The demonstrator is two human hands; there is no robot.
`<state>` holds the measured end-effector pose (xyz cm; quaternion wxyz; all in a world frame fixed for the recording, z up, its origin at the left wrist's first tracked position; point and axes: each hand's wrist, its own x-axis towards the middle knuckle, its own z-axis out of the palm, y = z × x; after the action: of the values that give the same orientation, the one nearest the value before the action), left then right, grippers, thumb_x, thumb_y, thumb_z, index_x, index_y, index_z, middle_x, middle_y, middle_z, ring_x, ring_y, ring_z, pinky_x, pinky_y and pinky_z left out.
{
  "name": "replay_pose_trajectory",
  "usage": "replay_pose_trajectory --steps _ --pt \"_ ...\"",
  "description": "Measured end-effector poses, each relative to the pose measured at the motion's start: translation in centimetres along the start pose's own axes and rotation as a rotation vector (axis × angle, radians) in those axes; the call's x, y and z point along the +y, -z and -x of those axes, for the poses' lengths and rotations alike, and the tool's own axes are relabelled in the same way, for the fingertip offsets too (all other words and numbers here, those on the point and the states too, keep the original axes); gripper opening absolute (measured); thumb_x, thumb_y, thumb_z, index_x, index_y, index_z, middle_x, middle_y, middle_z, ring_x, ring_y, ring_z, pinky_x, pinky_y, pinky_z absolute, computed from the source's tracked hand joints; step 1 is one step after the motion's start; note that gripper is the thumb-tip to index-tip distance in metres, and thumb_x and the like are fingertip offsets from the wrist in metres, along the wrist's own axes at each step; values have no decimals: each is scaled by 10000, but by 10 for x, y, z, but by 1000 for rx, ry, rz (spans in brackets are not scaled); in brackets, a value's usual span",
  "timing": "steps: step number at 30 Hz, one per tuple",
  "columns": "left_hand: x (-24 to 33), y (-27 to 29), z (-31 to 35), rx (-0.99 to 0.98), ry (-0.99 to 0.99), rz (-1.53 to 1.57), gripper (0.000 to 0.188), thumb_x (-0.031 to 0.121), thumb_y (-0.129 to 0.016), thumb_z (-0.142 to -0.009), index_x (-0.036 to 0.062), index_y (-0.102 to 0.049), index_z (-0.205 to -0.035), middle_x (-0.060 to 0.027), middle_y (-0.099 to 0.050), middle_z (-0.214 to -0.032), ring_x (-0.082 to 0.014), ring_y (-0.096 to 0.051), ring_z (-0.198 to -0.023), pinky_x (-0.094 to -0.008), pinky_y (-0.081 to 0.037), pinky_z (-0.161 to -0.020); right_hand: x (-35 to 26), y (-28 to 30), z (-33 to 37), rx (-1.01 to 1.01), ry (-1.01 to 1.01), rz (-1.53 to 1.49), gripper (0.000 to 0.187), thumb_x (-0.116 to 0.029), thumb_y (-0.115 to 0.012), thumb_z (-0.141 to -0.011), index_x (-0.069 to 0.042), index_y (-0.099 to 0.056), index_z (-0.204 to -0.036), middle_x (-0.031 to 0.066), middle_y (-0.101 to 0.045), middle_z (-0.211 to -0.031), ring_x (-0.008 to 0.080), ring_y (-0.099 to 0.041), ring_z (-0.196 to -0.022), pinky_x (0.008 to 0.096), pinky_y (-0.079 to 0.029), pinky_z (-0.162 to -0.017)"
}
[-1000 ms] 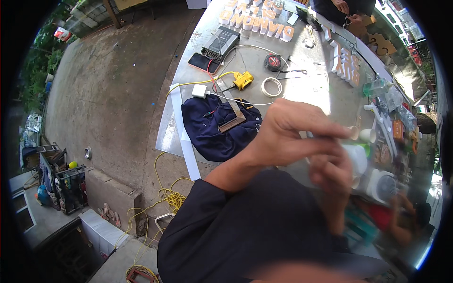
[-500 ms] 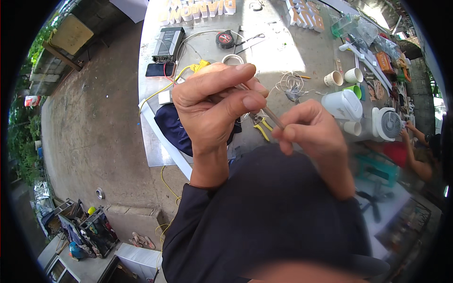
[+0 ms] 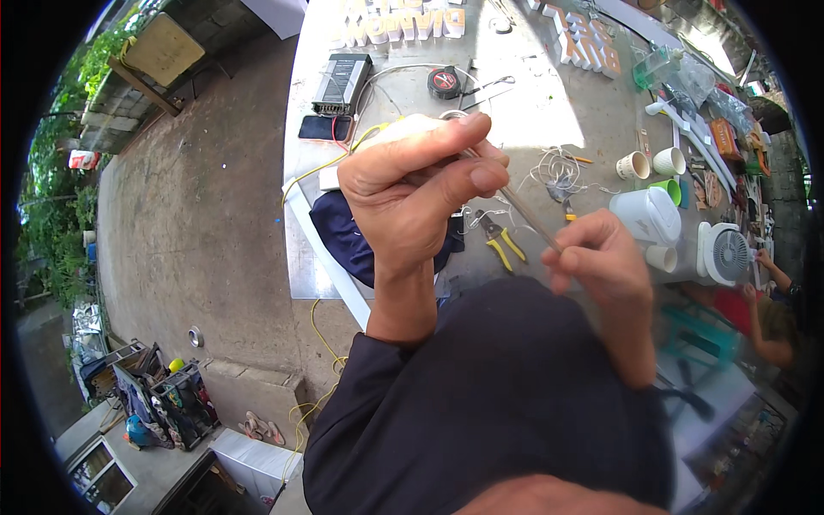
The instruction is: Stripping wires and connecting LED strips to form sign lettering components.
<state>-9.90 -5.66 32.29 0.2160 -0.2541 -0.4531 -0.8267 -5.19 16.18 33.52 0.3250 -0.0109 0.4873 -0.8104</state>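
Note:
Above the table's near edge, my left hand (image 3: 403, 184) is closed, thumb and forefinger pinching a thin brownish wire-like strand (image 3: 530, 216). It slants down to the right, where my right hand (image 3: 605, 253) pinches its other visible end between thumb and fingers. The part inside my left fist is hidden. Below the strand lie wire pliers (image 3: 515, 245) with yellow handles, jaws pointing away. A tangle of thin white wires (image 3: 552, 165) is on the table beyond my right hand. Dark blue cloth (image 3: 343, 225) lies behind my left wrist.
On the table (image 3: 532, 94) are a black power supply box (image 3: 342, 84), a phone (image 3: 318, 128), a tape measure (image 3: 444, 82) and white block letters (image 3: 584, 47). Cups (image 3: 633, 166), a white pitcher (image 3: 644, 215) and a small fan (image 3: 725, 254) stand right. Another person (image 3: 772, 350) is at far right.
The view has shifted, so the table scene appears further right. Both hands keep their pinch on the strand; more of it shows between them, and my right hand sits slightly further from my left.

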Motion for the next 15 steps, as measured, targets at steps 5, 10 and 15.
replay_pose_trajectory --steps 5,10,15 --pt "1 2 -5 -40 -39 -19 383 -26 -703 -770 -50 -622 -1143 -188 -665 -813 -209 -631 -671 -257 -517 -531 -2 7 2 -51 6 -47 143 -32 -692 -797 56 -694 -909 170 -693 -802 180 -661 -622 294 -546 -595" --pt "3 8 2 157 -35 53 324 -72 -709 -753 -66 -645 -1070 -194 -678 -808 -186 -651 -642 -248 -530 -568 -9 4 7 62 0 59 168 -56 -687 -813 57 -694 -937 148 -692 -783 167 -664 -643 281 -546 -612" --pt "3 16 -2 178 -73 85 376 -30 -708 -774 -61 -609 -1135 -199 -675 -796 -201 -648 -629 -250 -494 -517 -22 -4 9 114 3 212 161 -77 -685 -824 54 -699 -917 119 -682 -727 133 -645 -619 245 -522 -589"
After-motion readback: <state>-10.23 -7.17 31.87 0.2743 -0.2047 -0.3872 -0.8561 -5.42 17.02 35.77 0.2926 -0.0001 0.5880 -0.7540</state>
